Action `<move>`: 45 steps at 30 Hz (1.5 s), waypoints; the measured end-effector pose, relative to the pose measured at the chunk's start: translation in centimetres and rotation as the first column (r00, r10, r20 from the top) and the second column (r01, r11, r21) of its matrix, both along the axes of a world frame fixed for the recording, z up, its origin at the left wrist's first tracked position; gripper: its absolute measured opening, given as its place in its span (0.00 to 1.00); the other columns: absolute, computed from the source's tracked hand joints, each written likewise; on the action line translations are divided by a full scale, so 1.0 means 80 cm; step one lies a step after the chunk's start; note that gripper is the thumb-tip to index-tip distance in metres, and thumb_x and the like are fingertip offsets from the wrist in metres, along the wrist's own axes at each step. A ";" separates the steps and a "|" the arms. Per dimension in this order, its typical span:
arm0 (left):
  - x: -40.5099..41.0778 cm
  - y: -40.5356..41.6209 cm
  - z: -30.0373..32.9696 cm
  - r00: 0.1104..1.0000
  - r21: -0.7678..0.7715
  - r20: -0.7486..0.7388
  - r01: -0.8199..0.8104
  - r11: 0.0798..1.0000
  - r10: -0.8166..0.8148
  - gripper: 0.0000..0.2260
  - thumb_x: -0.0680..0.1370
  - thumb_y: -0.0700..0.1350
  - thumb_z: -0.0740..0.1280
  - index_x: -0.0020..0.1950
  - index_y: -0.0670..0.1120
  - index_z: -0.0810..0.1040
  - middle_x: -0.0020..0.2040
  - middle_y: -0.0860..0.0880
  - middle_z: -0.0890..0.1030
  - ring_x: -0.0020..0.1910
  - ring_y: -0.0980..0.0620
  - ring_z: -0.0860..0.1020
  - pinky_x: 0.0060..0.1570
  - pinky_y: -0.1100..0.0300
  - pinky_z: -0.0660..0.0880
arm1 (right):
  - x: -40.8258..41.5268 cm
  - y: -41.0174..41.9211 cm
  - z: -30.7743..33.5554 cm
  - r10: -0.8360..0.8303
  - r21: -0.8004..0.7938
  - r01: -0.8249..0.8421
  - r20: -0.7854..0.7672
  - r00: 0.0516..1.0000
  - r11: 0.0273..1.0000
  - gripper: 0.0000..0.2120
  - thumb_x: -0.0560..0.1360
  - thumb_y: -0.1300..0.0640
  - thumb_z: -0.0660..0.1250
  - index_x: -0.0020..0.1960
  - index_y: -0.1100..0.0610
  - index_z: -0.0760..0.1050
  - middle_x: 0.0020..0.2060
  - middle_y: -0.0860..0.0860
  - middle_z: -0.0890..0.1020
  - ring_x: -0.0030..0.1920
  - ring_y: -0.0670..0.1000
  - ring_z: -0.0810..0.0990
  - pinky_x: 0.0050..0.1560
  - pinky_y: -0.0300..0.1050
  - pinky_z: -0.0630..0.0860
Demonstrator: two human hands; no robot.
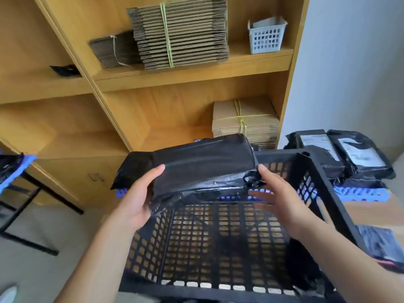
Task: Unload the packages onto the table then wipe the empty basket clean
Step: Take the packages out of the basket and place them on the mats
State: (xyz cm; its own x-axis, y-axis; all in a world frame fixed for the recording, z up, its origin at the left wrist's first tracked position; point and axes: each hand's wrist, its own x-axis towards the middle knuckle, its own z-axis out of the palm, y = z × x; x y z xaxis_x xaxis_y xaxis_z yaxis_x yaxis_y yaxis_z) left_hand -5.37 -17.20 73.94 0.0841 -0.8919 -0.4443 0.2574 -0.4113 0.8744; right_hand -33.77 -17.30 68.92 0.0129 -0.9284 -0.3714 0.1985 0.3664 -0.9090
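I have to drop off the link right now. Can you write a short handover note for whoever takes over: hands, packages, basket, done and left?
Left hand and right hand both grip one black package, held above the black basket.
Basket floor looks nearly bare; a dark shape at its right wall may be another package, cannot tell.
Other black packages are piled to the right.
Left: set this package down, check the basket, then wipe it. No cloth in view.
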 end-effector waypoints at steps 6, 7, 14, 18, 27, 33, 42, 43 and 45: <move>0.020 0.023 -0.030 0.989 0.032 -0.139 -0.047 0.998 0.051 0.22 0.74 0.49 0.71 0.68 0.46 0.77 0.62 0.45 0.82 0.62 0.44 0.80 0.66 0.46 0.73 | 0.042 -0.021 0.004 0.056 0.042 -0.072 0.299 0.953 0.997 0.20 0.77 0.49 0.68 0.63 0.60 0.77 0.53 0.59 0.83 0.46 0.58 0.83 0.51 0.54 0.82; 0.022 0.026 -0.031 0.988 0.008 -0.150 -0.045 0.999 0.046 0.22 0.75 0.48 0.70 0.69 0.46 0.76 0.64 0.45 0.81 0.63 0.44 0.79 0.68 0.46 0.71 | 0.046 -0.026 0.003 0.045 0.045 -0.061 0.307 0.951 0.997 0.18 0.77 0.51 0.68 0.62 0.60 0.77 0.53 0.59 0.82 0.46 0.58 0.83 0.51 0.53 0.82; 0.033 0.048 -0.012 0.965 -0.490 0.206 -0.043 0.871 0.163 0.29 0.65 0.35 0.76 0.64 0.51 0.75 0.59 0.51 0.83 0.59 0.52 0.81 0.56 0.61 0.77 | 0.087 -0.038 0.003 -0.022 0.178 -0.027 0.268 0.963 0.984 0.30 0.73 0.37 0.68 0.66 0.57 0.74 0.62 0.56 0.79 0.60 0.58 0.80 0.61 0.61 0.76; 0.046 0.048 -0.021 0.476 -0.613 0.789 0.554 0.563 0.389 0.32 0.65 0.33 0.76 0.67 0.51 0.74 0.66 0.51 0.77 0.69 0.52 0.72 0.71 0.53 0.66 | 0.111 -0.040 0.016 -0.015 0.194 -0.097 0.508 0.861 0.976 0.42 0.68 0.31 0.68 0.71 0.58 0.69 0.64 0.60 0.77 0.59 0.61 0.81 0.56 0.64 0.78; 0.106 0.018 -0.049 0.150 -0.459 0.785 0.792 0.401 0.602 0.25 0.72 0.36 0.70 0.66 0.54 0.72 0.71 0.50 0.71 0.74 0.46 0.65 0.72 0.39 0.60 | 0.186 -0.086 0.059 0.134 0.132 -0.185 0.322 0.937 0.974 0.12 0.74 0.53 0.68 0.54 0.59 0.79 0.42 0.55 0.84 0.39 0.53 0.83 0.43 0.50 0.81; 0.170 -0.022 -0.029 0.617 -0.513 0.760 0.378 0.771 0.203 0.32 0.70 0.63 0.72 0.72 0.59 0.68 0.74 0.54 0.66 0.75 0.53 0.64 0.72 0.44 0.64 | 0.253 -0.156 0.080 0.146 0.021 -0.152 0.174 0.974 0.988 0.14 0.75 0.57 0.67 0.59 0.58 0.78 0.43 0.52 0.82 0.34 0.49 0.83 0.32 0.41 0.79; 0.272 -0.138 -0.038 0.992 -0.087 -0.123 -0.041 0.995 0.030 0.24 0.67 0.47 0.74 0.63 0.45 0.78 0.58 0.45 0.83 0.53 0.46 0.83 0.39 0.52 0.82 | 0.353 -0.252 0.067 0.271 -0.060 -0.274 -0.049 0.961 0.960 0.30 0.72 0.39 0.69 0.69 0.53 0.75 0.57 0.50 0.81 0.53 0.52 0.82 0.49 0.48 0.78; 0.281 -0.154 -0.047 0.991 -0.089 -0.121 -0.071 0.993 0.060 0.23 0.69 0.47 0.74 0.62 0.46 0.78 0.58 0.46 0.83 0.53 0.48 0.82 0.39 0.53 0.81 | 0.352 -0.262 0.056 0.206 -0.064 -0.222 -0.200 0.958 0.973 0.32 0.71 0.34 0.66 0.68 0.53 0.75 0.59 0.49 0.80 0.57 0.52 0.79 0.52 0.49 0.74; 0.299 -0.189 -0.078 0.991 -0.079 -0.084 -0.115 0.990 0.108 0.15 0.73 0.46 0.74 0.58 0.50 0.78 0.57 0.51 0.83 0.54 0.53 0.82 0.41 0.52 0.81 | 0.336 -0.274 0.023 -0.008 -0.138 -0.091 -0.590 0.807 0.986 0.29 0.75 0.33 0.61 0.64 0.54 0.77 0.54 0.49 0.79 0.58 0.54 0.77 0.55 0.49 0.71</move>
State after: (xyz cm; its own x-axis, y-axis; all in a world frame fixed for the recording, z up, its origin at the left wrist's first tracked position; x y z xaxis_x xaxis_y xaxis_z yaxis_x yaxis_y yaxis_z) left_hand 18.59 -32.31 67.67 0.1524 -0.9133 -0.3778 0.3673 -0.3025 0.8795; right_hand -6.92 -39.18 70.79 -0.1221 -0.9769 -0.1751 -0.4033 0.2100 -0.8907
